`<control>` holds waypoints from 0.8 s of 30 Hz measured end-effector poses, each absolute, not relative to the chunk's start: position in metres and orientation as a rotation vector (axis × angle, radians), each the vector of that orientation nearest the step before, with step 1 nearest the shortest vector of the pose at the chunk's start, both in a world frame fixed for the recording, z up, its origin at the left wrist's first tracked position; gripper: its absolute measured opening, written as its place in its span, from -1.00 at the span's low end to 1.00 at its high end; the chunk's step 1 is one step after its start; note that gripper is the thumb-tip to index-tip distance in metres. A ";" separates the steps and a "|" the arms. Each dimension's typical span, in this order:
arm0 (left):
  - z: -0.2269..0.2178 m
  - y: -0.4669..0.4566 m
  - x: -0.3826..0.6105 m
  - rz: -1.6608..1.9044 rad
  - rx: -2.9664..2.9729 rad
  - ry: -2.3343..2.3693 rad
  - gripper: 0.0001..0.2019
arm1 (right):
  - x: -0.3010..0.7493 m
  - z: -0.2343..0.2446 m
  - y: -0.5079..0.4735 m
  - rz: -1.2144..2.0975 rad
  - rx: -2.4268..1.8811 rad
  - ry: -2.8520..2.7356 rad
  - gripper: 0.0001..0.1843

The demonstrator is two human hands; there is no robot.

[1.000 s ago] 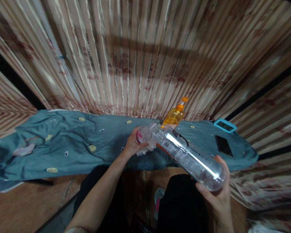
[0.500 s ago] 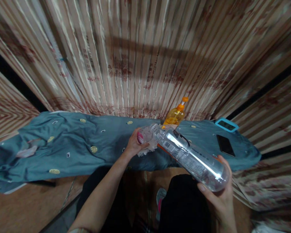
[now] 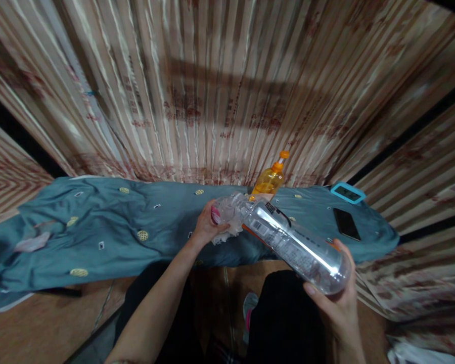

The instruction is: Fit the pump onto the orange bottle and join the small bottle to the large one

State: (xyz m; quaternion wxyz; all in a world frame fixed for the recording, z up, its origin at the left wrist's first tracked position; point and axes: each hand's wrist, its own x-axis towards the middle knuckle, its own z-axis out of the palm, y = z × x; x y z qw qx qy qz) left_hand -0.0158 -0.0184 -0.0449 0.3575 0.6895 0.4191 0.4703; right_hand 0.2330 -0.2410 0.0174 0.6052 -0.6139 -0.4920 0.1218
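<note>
- Left grip point(image 3: 205, 227) is wrapped round a small, clear plastic bottle point(image 3: 225, 208).
- Right grip point(image 3: 340, 303) holds a big, clear plastic bottle point(image 3: 296, 243), neck pointing to 10 o'clock.
- Yellow plastic pump bottle point(image 3: 270, 179): 2 o'clock from the small bottle.

Offering room at nine o'clock from the left hand point(image 3: 205, 227).
Lying open over teal cloth point(image 3: 174, 217); being blocked by the large clear bottle point(image 3: 298, 242) at three, amber pump bottle point(image 3: 271, 178) at two, curtain point(image 3: 197, 101) at twelve.
</note>
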 end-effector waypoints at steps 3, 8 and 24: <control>-0.045 -0.018 -0.016 1.220 1.777 1.084 -0.18 | 0.233 0.017 -0.239 0.302 -1.410 -1.126 0.09; -0.042 -0.019 -0.015 1.215 1.781 1.078 -0.20 | 0.232 0.018 -0.239 0.280 -1.404 -1.156 0.07; -0.034 -0.023 -0.014 1.195 1.773 1.125 -0.20 | 0.232 0.019 -0.242 0.342 -1.399 -1.091 0.13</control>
